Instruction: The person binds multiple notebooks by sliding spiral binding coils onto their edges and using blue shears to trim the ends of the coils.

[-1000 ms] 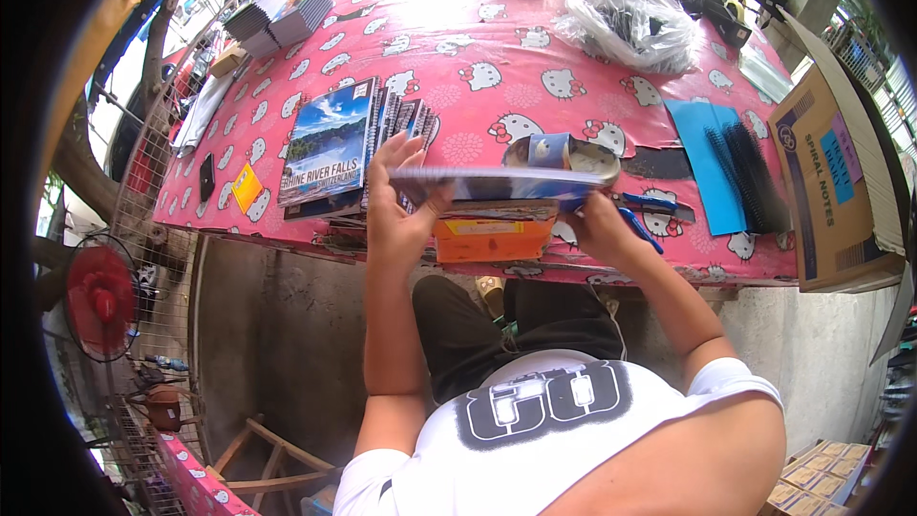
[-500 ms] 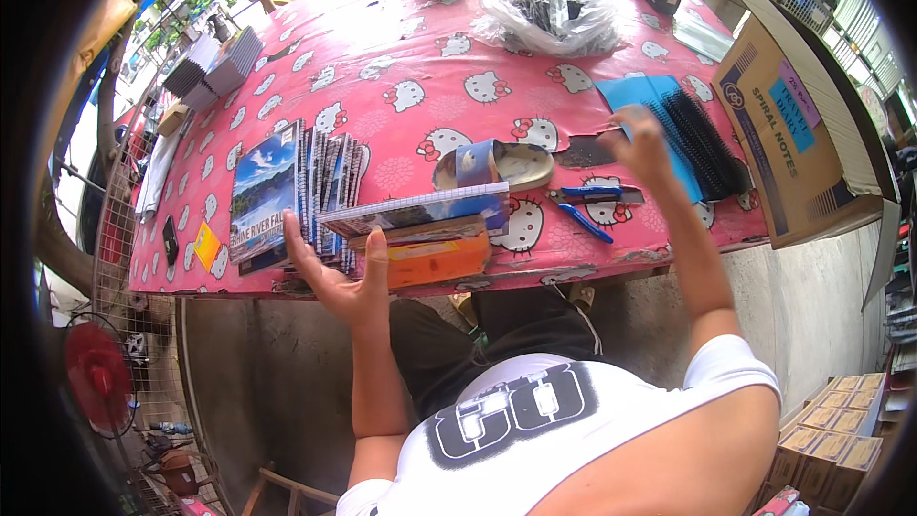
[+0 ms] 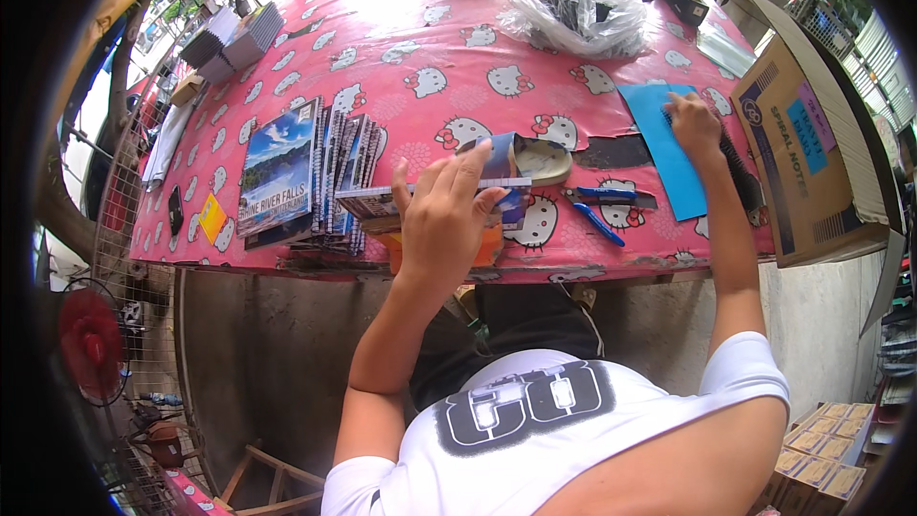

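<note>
My left hand lies over the top of a notebook at the table's front edge, its fingers stretched out and apart. That notebook rests on an orange block, partly hidden by the hand. To the right, my right hand has its fingers curled down on a pile of black spiral coils beside a blue sheet; it seems to grip a coil. Left of my left hand, several spiral-bound notebooks with a waterfall cover lean together. A slipper and blue-handled cutters lie between my hands.
A pink patterned cloth covers the table. An open cardboard box stands at the right edge. Farther back are a clear plastic bag and more notebook stacks. A yellow card and a phone lie at left.
My left hand has moved right and up, from beside the notebook's left end to over its top. My right hand has gone from above the table to the black coils.
</note>
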Demonstrator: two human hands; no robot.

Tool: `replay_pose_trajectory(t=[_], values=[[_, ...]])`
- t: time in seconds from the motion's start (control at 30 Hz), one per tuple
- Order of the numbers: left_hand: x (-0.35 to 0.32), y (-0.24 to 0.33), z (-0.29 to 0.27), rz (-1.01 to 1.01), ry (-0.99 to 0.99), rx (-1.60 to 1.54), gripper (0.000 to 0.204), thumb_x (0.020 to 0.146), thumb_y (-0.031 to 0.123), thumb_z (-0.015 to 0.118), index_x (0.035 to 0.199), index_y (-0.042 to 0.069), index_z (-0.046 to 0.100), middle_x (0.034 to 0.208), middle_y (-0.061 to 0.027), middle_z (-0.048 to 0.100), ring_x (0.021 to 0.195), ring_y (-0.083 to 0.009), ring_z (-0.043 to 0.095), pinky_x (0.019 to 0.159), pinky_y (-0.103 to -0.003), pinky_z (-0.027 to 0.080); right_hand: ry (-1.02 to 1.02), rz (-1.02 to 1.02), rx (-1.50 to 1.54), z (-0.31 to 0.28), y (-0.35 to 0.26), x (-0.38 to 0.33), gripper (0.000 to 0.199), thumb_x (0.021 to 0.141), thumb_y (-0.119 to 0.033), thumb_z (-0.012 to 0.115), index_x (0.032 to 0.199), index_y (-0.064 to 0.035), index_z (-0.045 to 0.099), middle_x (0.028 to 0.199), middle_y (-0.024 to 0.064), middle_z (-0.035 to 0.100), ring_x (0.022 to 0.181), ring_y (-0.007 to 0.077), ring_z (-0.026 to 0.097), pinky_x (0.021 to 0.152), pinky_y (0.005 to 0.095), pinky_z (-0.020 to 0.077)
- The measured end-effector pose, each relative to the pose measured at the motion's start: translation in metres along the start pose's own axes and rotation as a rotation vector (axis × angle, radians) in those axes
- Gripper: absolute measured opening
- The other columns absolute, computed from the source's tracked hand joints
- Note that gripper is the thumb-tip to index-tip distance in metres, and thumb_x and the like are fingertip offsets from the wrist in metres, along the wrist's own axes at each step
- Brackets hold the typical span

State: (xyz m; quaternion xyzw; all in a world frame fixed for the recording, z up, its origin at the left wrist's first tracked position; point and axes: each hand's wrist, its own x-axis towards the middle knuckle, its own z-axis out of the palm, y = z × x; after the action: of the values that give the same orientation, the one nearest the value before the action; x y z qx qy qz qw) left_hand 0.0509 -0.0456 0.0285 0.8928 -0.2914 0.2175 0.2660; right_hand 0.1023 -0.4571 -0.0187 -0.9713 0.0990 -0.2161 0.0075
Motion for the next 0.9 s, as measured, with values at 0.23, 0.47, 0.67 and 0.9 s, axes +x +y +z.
replay_pose_trajectory(t=[0.23, 0.47, 0.67, 0.9], values=[[-0.023, 0.000, 0.003, 0.118, 0.237, -0.181, 0.019, 0.072, 0.019, 0.077, 0.089, 0.012, 0.072, 0.101, -0.0034, 0.067, 0.100, -0.0225, 0.059, 0.100, -0.044, 0.029, -0.322, -0.423, 1.092, -0.096, -0.163, -0.085, 0.028, 0.075, 0.004, 0.069, 0.101, -0.0055, 0.071, 0.087, 0.0081, 0.064, 0.076, 0.0160, 0.062, 0.065, 0.0276, 0.0489], [-0.047, 0.001, 0.012, 0.179, 0.292, -0.141, 0.026, 0.066, 0.012, 0.080, 0.091, 0.012, 0.072, 0.093, -0.0025, 0.068, 0.095, -0.0200, 0.062, 0.104, -0.040, 0.028, -0.305, -0.583, 1.061, -0.097, -0.176, -0.090, 0.028, 0.072, 0.003, 0.072, 0.100, -0.0045, 0.070, 0.084, 0.0069, 0.062, 0.075, 0.0176, 0.061, 0.063, 0.0289, 0.0473], [-0.046, 0.001, 0.013, 0.177, 0.314, -0.140, 0.021, 0.068, 0.019, 0.080, 0.086, 0.011, 0.072, 0.088, -0.0019, 0.068, 0.088, -0.0190, 0.063, 0.101, -0.040, 0.029, -0.331, -0.677, 1.005, -0.101, -0.181, -0.078, 0.024, 0.070, 0.004, 0.072, 0.092, -0.0060, 0.071, 0.082, 0.0075, 0.060, 0.075, 0.0203, 0.060, 0.064, 0.0312, 0.0475], [-0.038, 0.002, 0.011, 0.164, 0.343, -0.176, 0.021, 0.067, 0.020, 0.081, 0.084, 0.011, 0.071, 0.084, -0.0008, 0.068, 0.083, -0.0168, 0.062, 0.100, -0.037, 0.030, -0.317, -0.752, 0.953, -0.103, -0.180, -0.075, 0.021, 0.071, 0.005, 0.069, 0.089, -0.0062, 0.070, 0.081, 0.0079, 0.059, 0.075, 0.0246, 0.060, 0.064, 0.0344, 0.0480]])
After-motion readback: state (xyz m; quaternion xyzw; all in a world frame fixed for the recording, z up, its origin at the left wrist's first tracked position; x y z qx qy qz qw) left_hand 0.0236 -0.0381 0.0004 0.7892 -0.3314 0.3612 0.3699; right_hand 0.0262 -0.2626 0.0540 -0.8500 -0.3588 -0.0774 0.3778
